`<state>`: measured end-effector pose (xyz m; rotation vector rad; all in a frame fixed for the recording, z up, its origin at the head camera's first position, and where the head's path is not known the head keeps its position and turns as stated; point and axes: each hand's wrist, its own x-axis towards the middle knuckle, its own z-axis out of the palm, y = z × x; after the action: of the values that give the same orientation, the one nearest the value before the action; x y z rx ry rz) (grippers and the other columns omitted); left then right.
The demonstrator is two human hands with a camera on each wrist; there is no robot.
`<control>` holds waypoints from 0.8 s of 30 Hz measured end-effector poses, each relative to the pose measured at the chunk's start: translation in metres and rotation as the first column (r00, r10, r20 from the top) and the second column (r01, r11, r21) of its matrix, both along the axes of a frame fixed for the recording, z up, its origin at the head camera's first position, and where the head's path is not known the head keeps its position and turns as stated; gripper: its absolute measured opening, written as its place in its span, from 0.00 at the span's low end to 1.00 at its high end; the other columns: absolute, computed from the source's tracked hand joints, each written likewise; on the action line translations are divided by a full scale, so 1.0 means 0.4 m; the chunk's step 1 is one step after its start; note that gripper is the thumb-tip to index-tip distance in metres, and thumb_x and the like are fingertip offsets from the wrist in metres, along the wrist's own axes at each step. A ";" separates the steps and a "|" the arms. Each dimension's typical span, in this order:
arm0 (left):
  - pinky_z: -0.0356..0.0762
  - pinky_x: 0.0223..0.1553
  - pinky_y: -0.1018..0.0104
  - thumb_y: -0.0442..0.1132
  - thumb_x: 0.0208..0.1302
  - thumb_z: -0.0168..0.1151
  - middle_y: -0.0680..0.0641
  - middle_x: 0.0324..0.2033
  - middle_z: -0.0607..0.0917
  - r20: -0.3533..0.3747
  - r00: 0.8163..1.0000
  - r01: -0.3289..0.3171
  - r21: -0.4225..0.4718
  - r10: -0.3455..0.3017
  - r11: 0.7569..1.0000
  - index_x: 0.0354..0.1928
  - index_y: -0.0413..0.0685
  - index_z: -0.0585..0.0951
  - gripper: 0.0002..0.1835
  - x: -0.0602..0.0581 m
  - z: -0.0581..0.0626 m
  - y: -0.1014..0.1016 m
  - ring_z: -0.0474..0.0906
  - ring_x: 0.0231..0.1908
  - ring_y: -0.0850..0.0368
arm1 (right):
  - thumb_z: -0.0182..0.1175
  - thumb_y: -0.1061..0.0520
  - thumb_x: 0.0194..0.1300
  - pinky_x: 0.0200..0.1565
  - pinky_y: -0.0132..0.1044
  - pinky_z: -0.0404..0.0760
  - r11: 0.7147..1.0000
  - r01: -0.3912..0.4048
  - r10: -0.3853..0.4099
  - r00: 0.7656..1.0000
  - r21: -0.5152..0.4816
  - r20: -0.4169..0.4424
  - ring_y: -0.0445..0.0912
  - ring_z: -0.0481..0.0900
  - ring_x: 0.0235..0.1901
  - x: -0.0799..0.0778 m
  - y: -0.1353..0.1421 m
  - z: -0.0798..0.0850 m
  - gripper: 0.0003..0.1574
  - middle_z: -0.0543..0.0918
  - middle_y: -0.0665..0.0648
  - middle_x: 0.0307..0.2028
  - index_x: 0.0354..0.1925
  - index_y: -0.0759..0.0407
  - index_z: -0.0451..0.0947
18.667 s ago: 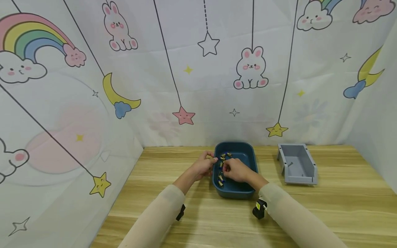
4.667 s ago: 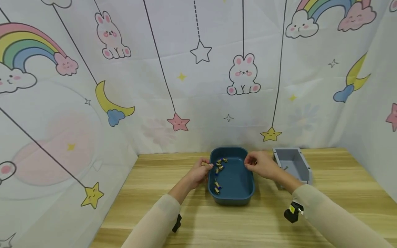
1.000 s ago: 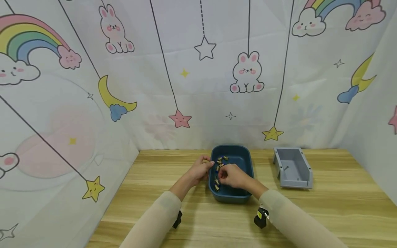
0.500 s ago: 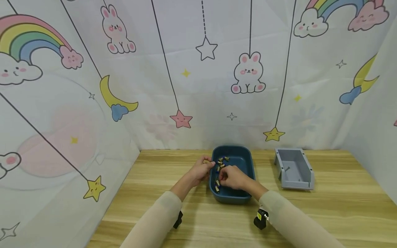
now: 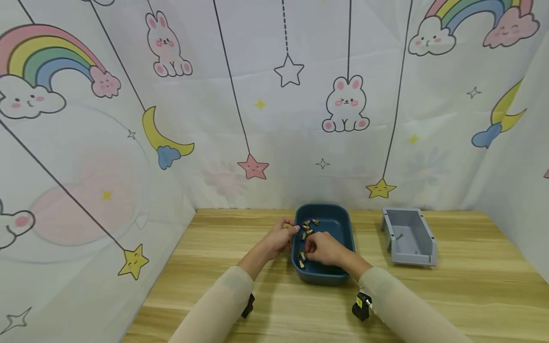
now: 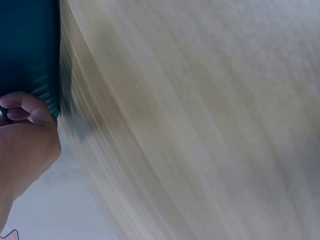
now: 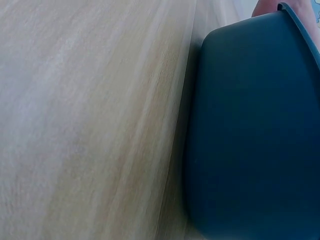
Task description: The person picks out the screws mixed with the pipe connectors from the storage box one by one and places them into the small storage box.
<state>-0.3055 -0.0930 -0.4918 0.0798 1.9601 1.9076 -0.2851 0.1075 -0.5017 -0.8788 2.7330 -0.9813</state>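
Note:
A dark blue bin stands on the table. My left hand grips its left rim, thumb on top; in the left wrist view the fingers curl at the bin's wall. Several small brass pieces with blue parts lie along the bin's left side, a few more toward its near left corner. My right hand reaches into the bin between them, fingers curled downward. Its fingertips are hidden, and I cannot tell what they hold. The bin's outer wall fills much of the right wrist view.
To the right stands a grey open-front bin holding a screw and a tiny piece near its front. Behind the wooden table hangs a white printed curtain.
About five seconds ago my right hand was at the blue bin's right rim, beside the grey bin; now it is among the brass pieces. Over the last second it barely moves. The left hand keeps its grip.

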 end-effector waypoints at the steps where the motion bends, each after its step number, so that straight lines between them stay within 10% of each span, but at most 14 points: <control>1: 0.65 0.24 0.66 0.40 0.83 0.55 0.53 0.23 0.70 0.001 1.000 -0.001 0.002 0.001 1.000 0.63 0.43 0.66 0.15 0.000 0.000 0.001 0.62 0.17 0.62 | 0.72 0.64 0.63 0.35 0.36 0.81 1.000 0.001 -0.001 1.000 0.002 0.001 0.38 0.79 0.28 0.000 0.000 0.000 0.07 0.83 0.46 0.27 0.32 0.56 0.83; 24: 0.63 0.24 0.67 0.40 0.82 0.56 0.52 0.25 0.71 -0.006 1.000 -0.010 0.001 0.010 1.000 0.63 0.43 0.66 0.17 0.000 -0.002 0.002 0.61 0.16 0.63 | 0.70 0.67 0.63 0.33 0.34 0.79 1.000 -0.015 0.016 0.998 0.013 -0.061 0.37 0.76 0.26 0.005 -0.002 0.000 0.07 0.81 0.46 0.26 0.31 0.59 0.83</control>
<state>-0.3055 -0.0920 -0.4925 0.0762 1.9671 1.9177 -0.2830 0.1066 -0.5016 -0.9412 2.7751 -0.9491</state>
